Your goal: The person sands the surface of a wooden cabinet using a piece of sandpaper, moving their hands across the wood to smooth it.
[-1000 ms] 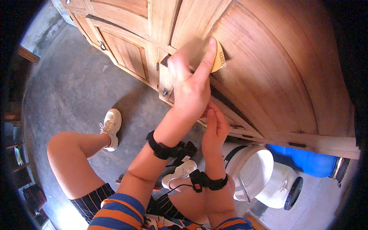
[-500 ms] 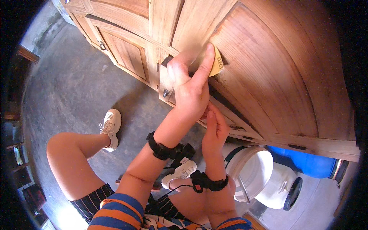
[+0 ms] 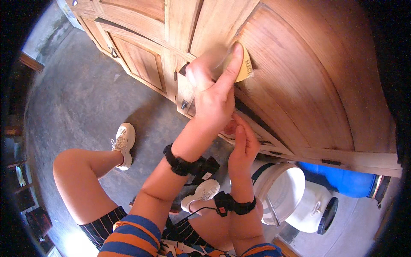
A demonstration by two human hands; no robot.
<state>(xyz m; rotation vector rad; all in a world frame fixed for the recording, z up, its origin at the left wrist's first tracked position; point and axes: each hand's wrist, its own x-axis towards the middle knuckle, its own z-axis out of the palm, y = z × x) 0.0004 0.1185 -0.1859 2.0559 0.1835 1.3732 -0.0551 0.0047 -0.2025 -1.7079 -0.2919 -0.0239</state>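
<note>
My left hand (image 3: 214, 92) presses a folded piece of yellow-backed sandpaper (image 3: 246, 66) against the wooden cabinet (image 3: 295, 77). The thumb lies along the sandpaper's backing, and the other fingers are partly blurred. The sandpaper rests at the inner edge of a curved, raised panel with reddish-brown grain. Just below the left wrist, my right hand (image 3: 244, 147) is beside the cabinet's lower frame. Its fingers point up and slightly left with the thumb apart; I see nothing held in it, though the left wrist hides part of the fingertips.
Smaller cabinet doors, one with a ring pull (image 3: 114, 52), extend to the upper left. A dark knob (image 3: 184, 104) projects near my left forearm. A white bucket (image 3: 295, 184), a white drum with a black lid (image 3: 327, 215) and a blue barrel (image 3: 338, 182) stand at lower right.
My left hand has shifted the sandpaper slightly to the right and up on the panel. My right hand has moved a little to the right and down.
</note>
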